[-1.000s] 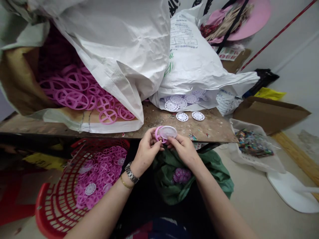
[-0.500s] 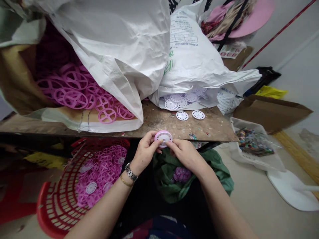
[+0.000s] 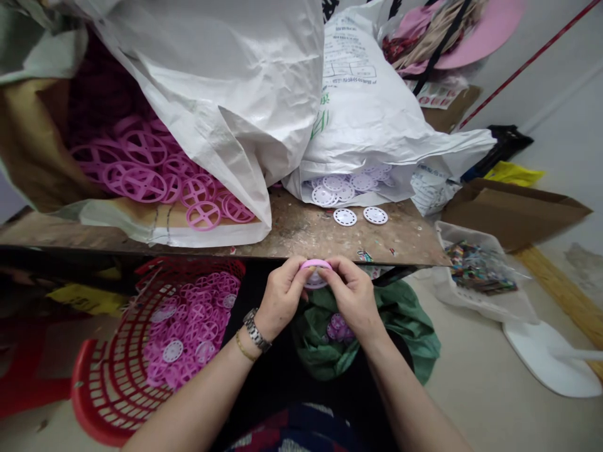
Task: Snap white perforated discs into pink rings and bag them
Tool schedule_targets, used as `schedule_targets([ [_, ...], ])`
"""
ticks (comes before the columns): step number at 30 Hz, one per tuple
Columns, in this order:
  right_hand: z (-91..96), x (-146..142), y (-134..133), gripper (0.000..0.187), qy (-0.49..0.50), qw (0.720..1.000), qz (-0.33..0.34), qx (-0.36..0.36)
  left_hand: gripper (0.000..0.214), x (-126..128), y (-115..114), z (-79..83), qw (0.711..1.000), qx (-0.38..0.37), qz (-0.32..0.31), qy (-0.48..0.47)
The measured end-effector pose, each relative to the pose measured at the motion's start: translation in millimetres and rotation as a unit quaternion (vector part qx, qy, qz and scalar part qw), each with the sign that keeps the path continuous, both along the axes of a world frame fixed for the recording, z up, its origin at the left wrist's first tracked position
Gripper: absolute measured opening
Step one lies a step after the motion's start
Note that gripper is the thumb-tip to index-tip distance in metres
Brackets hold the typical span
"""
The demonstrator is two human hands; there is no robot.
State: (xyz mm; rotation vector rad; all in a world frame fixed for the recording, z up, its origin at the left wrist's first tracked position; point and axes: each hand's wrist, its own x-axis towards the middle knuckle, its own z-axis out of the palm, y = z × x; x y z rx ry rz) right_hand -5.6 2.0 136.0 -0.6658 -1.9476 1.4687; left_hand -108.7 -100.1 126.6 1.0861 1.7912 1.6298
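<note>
My left hand (image 3: 282,295) and my right hand (image 3: 351,292) are closed together on one small round piece, a pink ring with a white disc in it (image 3: 315,271), held just in front of the table's near edge. Fingers press on it from both sides, so most of it is hidden. A watch and a bracelet sit on my left wrist. Below my hands a green cloth bag (image 3: 400,326) holds a few joined pink pieces (image 3: 338,326).
A big white sack (image 3: 211,94) on the worn table (image 3: 301,235) spills pink spoked rings (image 3: 141,182). A second sack (image 3: 372,119) spills white perforated discs (image 3: 346,216). A red basket (image 3: 108,376) at lower left holds several pink pieces. A cardboard box (image 3: 513,207) stands at right.
The white disc, held tilted against the pink ring a second ago, now sits in the ring. Both hands have closed round it and drawn it down a little toward me.
</note>
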Motion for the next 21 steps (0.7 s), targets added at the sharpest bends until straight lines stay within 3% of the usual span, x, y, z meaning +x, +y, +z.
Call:
schedule_targets([
  [4, -2.6, 0, 0, 0.013, -0.009, 1.0, 0.003, -0.004, 0.026, -1, 0, 0.9, 1.0, -0.023, 0.0, 0.002],
  [10, -11.3, 5, 8, 0.016, -0.033, 0.998, 0.04, -0.045, 0.021, -3, -1, -0.5, 0.991, -0.096, -0.093, -0.028],
  [14, -17.3, 10, 6, 0.013, -0.055, 0.997, 0.046, -0.03, 0.015, 3, -3, -9.6, 0.988, -0.129, -0.087, -0.017],
  [18, -24.2, 15, 4, 0.016, -0.069, 0.996, 0.036, -0.035, 0.014, 9, -4, -15.0, 0.982, -0.154, -0.094, 0.06],
  [21, -28.5, 23, 14, 0.018, -0.116, 0.991, 0.071, -0.016, 0.019, 7, -7, -7.9, 0.961, -0.167, -0.104, 0.196],
])
